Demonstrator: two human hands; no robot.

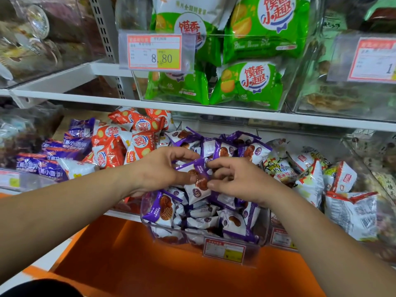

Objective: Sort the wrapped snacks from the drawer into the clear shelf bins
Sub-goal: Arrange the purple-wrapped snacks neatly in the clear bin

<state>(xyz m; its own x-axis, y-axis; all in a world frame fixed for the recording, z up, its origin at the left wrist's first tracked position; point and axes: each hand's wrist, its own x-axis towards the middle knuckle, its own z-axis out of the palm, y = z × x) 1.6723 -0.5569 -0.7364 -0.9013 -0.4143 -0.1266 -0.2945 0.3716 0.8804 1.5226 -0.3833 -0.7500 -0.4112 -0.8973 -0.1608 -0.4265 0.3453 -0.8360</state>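
Left hand [162,169] and right hand [239,179] both pinch one purple-and-white waffle packet [198,185] just above the clear bin [194,237] heaped with matching packets, mid lower shelf

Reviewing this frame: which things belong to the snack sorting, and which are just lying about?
Job: left hand, right hand, both pinching one purple-and-white wrapped waffle snack; clear plastic bin of matching packets; orange drawer below.
Lying about: green biscuit packets above; red-and-white packets; 8.80 price tag.
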